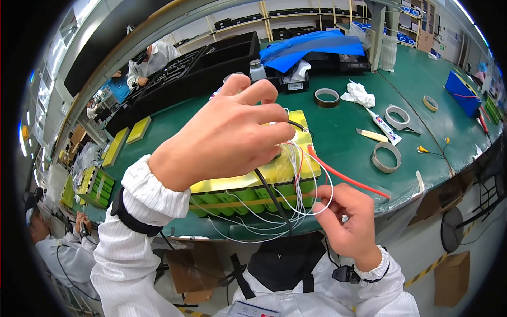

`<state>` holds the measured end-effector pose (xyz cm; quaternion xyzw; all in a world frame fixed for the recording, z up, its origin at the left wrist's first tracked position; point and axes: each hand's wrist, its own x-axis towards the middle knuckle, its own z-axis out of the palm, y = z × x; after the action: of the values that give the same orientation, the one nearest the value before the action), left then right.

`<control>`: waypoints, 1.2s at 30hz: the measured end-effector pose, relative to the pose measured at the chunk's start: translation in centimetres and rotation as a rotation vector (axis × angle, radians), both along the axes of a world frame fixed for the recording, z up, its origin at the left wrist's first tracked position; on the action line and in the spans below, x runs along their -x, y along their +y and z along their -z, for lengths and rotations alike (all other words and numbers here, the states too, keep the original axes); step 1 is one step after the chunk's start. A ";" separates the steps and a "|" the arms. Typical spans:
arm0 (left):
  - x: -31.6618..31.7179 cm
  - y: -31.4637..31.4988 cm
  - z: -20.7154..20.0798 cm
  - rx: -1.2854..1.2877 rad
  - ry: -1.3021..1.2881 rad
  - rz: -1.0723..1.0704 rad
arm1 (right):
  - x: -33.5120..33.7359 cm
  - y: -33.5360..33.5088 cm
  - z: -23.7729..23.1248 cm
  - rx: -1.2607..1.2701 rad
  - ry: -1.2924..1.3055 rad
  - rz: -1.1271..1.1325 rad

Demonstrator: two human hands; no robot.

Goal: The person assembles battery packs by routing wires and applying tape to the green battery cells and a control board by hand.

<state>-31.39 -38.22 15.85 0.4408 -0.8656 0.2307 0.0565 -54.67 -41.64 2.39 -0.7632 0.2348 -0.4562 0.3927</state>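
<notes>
A battery pack of green cells with a yellow top (227, 185) lies in front of me at the bench's near edge. Thin white wires (297, 182) run from its right part and loop down along the near side. My left hand (232, 132) is above the pack, its fingers curled; whatever its fingertips grip is hidden behind them. Lower right, my right hand (346, 219) pinches a white wire between thumb and finger. A thick red cable (348, 178) leads off to the right, and a black cable (272, 195) hangs over the pack's front.
On the green bench (338, 127) to the right are tape rolls (386, 157), a white tube (384, 127), a utility knife (372, 135) and crumpled tissue (359, 94). Black bins (227, 58) and a blue sheet (311, 48) stand behind. Co-workers (153, 61) are at the left.
</notes>
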 end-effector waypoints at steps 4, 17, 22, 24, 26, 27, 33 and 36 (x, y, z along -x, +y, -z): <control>0.6 1.3 -0.4 0.053 0.039 -0.014 | -1.0 0.5 -1.0 -0.006 0.105 -0.009; 2.6 3.0 2.4 -0.208 0.507 -0.194 | -3.6 2.4 0.1 0.158 -0.041 0.162; 3.3 2.2 2.5 -0.247 0.576 -0.237 | -3.3 1.4 -0.3 0.433 0.028 0.136; 3.4 2.1 2.8 -0.220 0.586 -0.281 | -3.0 1.4 -0.7 0.301 0.083 0.032; 3.6 2.3 2.7 -0.234 0.610 -0.322 | -2.0 0.9 -1.8 0.261 0.142 -0.023; 3.7 2.4 2.7 -0.250 0.639 -0.363 | -1.4 0.6 -2.5 0.221 0.206 -0.077; 3.4 3.3 1.9 -0.257 0.742 -0.457 | 0.5 -1.0 -7.3 0.031 0.065 0.076; 2.9 3.3 2.5 -0.271 0.768 -0.432 | -0.5 -2.9 -9.7 -0.022 0.118 0.054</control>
<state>-34.29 -34.94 13.40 0.6679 -0.6927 -0.0585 0.2658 -54.21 -44.58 12.07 -0.7778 0.2830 -0.4183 0.3741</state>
